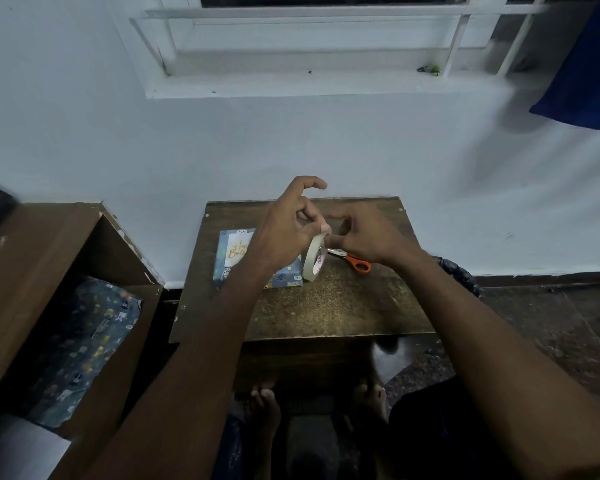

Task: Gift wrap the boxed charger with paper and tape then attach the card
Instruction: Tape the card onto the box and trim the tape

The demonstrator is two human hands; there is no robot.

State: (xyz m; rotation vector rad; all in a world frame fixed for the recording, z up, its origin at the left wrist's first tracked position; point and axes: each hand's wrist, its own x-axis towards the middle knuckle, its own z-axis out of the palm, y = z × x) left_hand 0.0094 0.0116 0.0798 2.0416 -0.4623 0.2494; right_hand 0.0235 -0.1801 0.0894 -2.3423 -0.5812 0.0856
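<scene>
Both hands meet over the tabletop (pixel 326 306): left hand (pixel 288 230) pinches the upright tape roll (pixel 313 259) at its top, right hand (pixel 368 237) curls fingers at the tape end (the grip itself is blurred, so I cannot tell). The wrapped box (pixel 288 277), card (pixel 236 252) on top, lies flat just left of the roll, under the left forearm and nearer that hand; scissors (pixel 355 261) are partly hidden behind the right hand.

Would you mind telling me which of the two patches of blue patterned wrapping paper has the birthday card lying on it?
The one on the small table: the wrapped box bears the card. The loose paper in the open cabinet at left carries no card.
</scene>
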